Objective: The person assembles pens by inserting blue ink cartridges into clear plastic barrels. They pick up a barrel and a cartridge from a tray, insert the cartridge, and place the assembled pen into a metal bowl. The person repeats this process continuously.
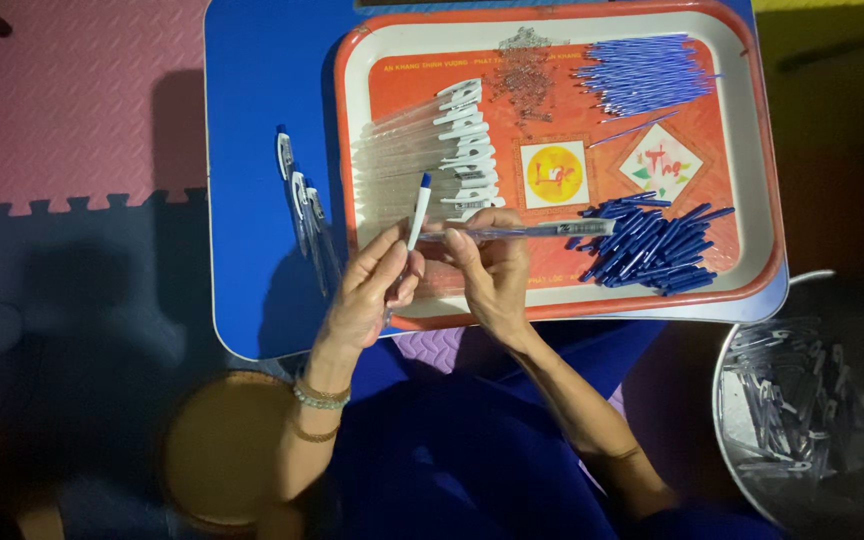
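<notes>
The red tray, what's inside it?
Inside the red tray: clear pen barrels, blue refills, little springs, and blue caps. The hands cover part of its near edge.

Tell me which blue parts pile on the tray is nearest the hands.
The heap of short blue caps at the tray's lower right, beside the right hand. The long thin blue refills lie at the far top.

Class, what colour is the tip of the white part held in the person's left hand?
Blue: the white part in the left hand has a blue tip, seen in the head view.
</notes>
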